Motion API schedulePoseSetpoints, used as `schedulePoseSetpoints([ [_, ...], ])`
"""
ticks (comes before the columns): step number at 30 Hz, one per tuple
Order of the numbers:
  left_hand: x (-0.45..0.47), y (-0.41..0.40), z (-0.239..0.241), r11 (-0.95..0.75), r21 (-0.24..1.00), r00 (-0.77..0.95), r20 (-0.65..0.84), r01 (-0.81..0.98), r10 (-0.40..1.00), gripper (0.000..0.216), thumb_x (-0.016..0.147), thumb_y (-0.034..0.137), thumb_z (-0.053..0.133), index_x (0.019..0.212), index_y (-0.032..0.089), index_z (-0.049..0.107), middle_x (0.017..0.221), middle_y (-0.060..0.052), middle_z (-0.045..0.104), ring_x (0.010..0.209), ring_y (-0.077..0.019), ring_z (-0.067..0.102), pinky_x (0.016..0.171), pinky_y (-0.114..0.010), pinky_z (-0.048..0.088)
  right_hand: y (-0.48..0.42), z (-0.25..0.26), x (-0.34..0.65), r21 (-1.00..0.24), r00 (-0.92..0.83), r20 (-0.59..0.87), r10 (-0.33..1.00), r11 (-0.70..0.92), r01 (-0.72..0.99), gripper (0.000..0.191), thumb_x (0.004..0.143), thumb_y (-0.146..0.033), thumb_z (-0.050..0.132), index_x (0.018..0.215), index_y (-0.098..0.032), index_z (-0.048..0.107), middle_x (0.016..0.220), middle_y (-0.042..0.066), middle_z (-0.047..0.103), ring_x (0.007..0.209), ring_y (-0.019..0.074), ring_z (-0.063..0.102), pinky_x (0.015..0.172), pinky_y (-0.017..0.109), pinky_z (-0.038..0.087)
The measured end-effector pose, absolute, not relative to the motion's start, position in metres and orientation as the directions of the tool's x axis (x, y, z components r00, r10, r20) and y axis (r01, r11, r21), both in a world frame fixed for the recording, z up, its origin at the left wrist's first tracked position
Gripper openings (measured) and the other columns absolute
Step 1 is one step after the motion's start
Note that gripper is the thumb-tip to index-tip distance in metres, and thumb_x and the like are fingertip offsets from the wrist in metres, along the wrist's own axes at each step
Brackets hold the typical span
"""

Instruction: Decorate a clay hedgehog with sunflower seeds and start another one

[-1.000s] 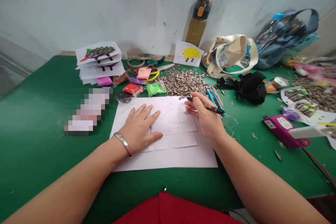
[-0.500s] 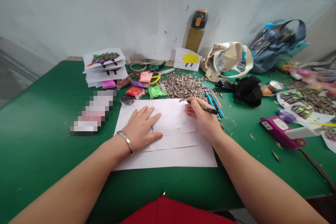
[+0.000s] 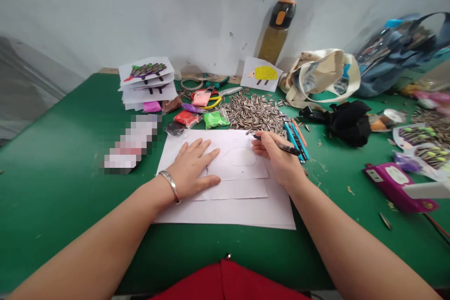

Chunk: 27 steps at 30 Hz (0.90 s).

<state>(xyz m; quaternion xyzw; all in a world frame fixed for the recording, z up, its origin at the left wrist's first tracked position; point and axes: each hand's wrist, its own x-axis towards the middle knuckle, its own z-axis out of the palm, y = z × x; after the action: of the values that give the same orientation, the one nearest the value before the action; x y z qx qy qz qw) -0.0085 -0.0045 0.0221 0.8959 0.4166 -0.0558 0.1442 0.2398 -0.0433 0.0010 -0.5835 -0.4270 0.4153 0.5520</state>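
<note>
Two hands share one drawing: the left hand [image 3: 194, 168] lies spread flat on the stacked paper sheets [image 3: 232, 183], pinning them to the green desk [image 3: 70, 159], while the right hand [image 3: 277, 157] pinches a black pen [image 3: 277, 144] at the outline's edge.

I see the scene in even, soft daylight, bright enough all over. Shadows are faint: a pale one lies under my left hand [image 3: 192, 168] on the paper [image 3: 228, 206]. The counter [image 3: 63, 159] shows no glare. The wide lens bends the edges, and the bag [image 3: 397, 51] at far right smears. A pixelated block [image 3: 131, 144] masks one patch.
</note>
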Motion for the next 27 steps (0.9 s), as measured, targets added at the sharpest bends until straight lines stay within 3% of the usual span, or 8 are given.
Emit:
schedulePoseSetpoints([
  [6, -0.01, -0.0043, 0.0212, -0.627, 0.202, 0.658, -0.211, 0.753, 0.723, 0.07, 0.088, 0.061, 0.046, 0.146, 0.023, 0.04, 0.157, -0.015, 0.027, 0.145, -0.0374, 0.019, 0.114, -0.06, 0.015, -0.0442, 0.0022, 0.2372, -0.998, 0.297, -0.011, 0.955, -0.028, 0.053, 0.041, 0.084, -0.054, 0.059, 0.102, -0.02, 0.071, 0.088, 0.006, 0.071, 0.083, 0.0182, 0.066, 0.077, 0.035, 0.056],
  [16, -0.009, -0.008, 0.0229, -0.621, 0.212, 0.656, -0.218, 0.755, 0.723, 0.07, 0.088, 0.057, 0.05, 0.147, 0.022, 0.038, 0.157, -0.016, 0.025, 0.145, -0.0393, 0.017, 0.114, -0.061, 0.012, -0.0446, -0.0043, 0.2339, -1.0, 0.36, -0.007, 0.933, -0.013, 0.015, 0.049, 0.085, -0.061, 0.054, 0.111, -0.021, 0.063, 0.085, 0.005, 0.071, 0.081, 0.0189, 0.068, 0.074, 0.035, 0.058],
  [22, -0.0096, -0.0098, 0.0216, -0.626, 0.23, 0.666, -0.203, 0.745, 0.718, 0.071, 0.088, 0.057, 0.052, 0.148, 0.022, 0.037, 0.158, -0.017, 0.024, 0.145, -0.0392, 0.015, 0.115, -0.061, 0.011, -0.0477, -0.0034, 0.2324, -1.0, 0.367, -0.019, 0.93, -0.021, 0.0, 0.051, 0.087, -0.066, 0.047, 0.099, -0.02, 0.065, 0.079, 0.005, 0.07, 0.071, 0.0166, 0.067, 0.066, 0.03, 0.056],
  [27, -0.0108, -0.0095, 0.0179, -0.622, 0.234, 0.663, -0.203, 0.747, 0.721, 0.071, 0.087, 0.058, 0.052, 0.148, 0.024, 0.036, 0.158, -0.015, 0.024, 0.145, -0.0384, 0.016, 0.115, -0.061, 0.011, -0.0484, -0.0011, 0.2307, -0.997, 0.361, -0.018, 0.932, -0.043, 0.06, 0.038, 0.084, -0.056, 0.059, 0.088, -0.019, 0.067, 0.069, 0.003, 0.068, 0.059, 0.0139, 0.062, 0.054, 0.025, 0.05],
])
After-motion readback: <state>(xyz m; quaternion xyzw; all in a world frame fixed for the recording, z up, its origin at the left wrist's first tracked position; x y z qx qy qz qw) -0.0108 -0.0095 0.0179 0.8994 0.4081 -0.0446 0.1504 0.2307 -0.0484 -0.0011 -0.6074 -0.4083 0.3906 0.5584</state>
